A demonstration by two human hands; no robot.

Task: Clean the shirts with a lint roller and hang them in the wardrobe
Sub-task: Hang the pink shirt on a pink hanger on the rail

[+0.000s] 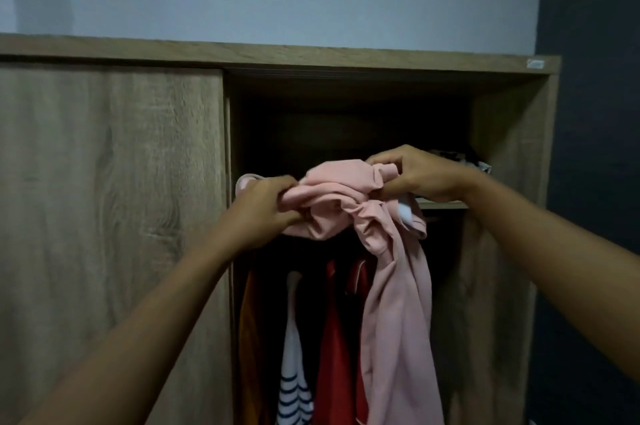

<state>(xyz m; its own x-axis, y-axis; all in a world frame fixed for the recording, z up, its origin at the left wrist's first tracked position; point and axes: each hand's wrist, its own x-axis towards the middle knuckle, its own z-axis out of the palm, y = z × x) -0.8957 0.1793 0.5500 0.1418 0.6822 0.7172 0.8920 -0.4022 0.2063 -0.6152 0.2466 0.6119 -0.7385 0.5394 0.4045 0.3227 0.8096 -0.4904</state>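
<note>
Both the left hand (pixel 268 208) and right hand (pixel 412 175) have fingers clenched on the bunched pink shirt (pixel 349 203) in front of the open wardrobe (pixel 512 154), where other garments (pixel 332 338) already hang below it, so hanging this one seems unfinished.

There is a single view, from a camera worn on the person's head, facing straight ahead and slightly upward at the open right half of a wooden wardrobe (pixel 512 154), with pale wall above it and a dark wall at the right edge. It sits close, at arm's reach: both forearms run in from the bottom corners and meet near the middle. The fingers (pixel 381 161) lie just below frame centre, the dark upper compartment above them and hanging garments (pixel 332 338) below them.
</note>
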